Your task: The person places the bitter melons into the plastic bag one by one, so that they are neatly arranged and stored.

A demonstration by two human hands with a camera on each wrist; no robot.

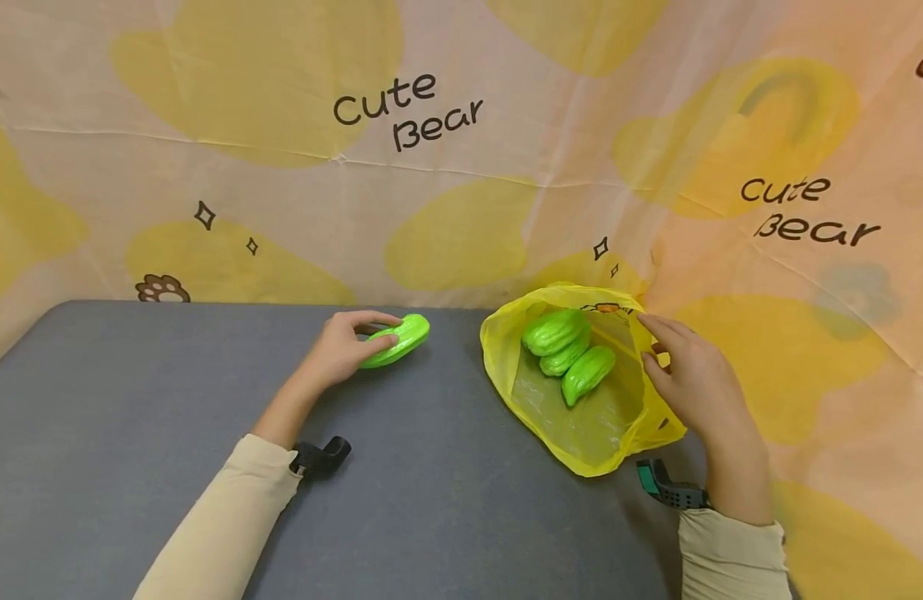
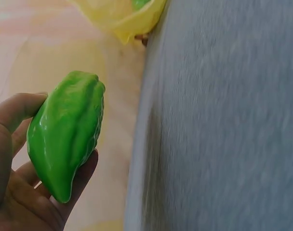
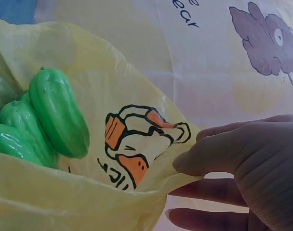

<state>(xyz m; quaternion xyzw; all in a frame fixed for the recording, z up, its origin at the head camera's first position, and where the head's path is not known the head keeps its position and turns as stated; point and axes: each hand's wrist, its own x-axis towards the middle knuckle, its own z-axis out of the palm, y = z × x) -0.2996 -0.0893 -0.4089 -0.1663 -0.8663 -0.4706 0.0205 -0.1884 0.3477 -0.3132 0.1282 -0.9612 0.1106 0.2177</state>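
My left hand (image 1: 339, 348) grips a glossy green bitter melon (image 1: 407, 336) with lengthwise ridges. In the left wrist view the tapered tip of this bitter melon (image 2: 64, 139) points down, and thumb and fingers hold it from both sides. A yellow plastic bag (image 1: 532, 423) lies with its mouth open toward me, to the right of that hand. Inside it several green bitter melons (image 1: 589, 375) lie together. At the bag's right rim, my right hand (image 1: 697, 383) pinches the plastic between thumb and fingers, beside a printed cartoon duck (image 3: 137, 139).
Both hands work over a grey tabletop (image 1: 446, 500). Behind it and along the right side hangs a pink and yellow cloth (image 1: 461, 225) printed with "Cute Bear". A black wrist strap mount (image 1: 322, 457) sticks out from the left wrist.
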